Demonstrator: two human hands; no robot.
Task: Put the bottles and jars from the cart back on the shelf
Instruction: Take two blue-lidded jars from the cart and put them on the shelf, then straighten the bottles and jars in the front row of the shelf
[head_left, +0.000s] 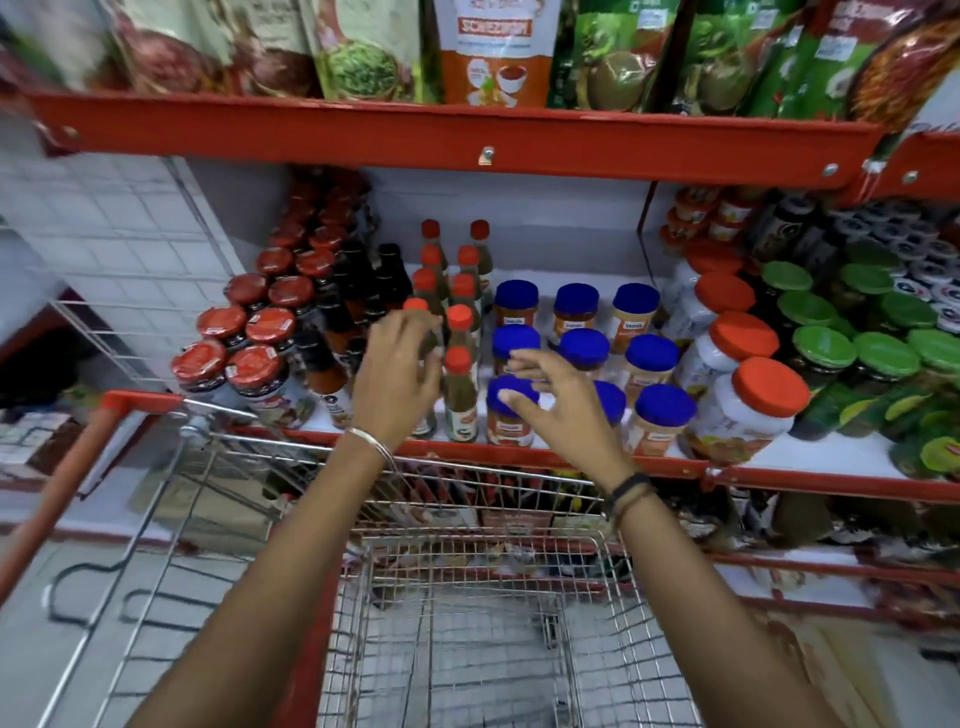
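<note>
Over the wire cart (467, 587), both arms reach to the red shelf (571, 457). The left hand (400, 374) wraps around a red-capped green bottle (415, 306) standing at the front of its row. The right hand (556, 395) is spread open, holding nothing, its thumb just at a blue-lidded jar (511, 410) on the shelf's front edge.

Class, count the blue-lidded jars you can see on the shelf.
9, in three rows of three: back; middle; front partly behind the right hand, and. None seem hidden.
</note>
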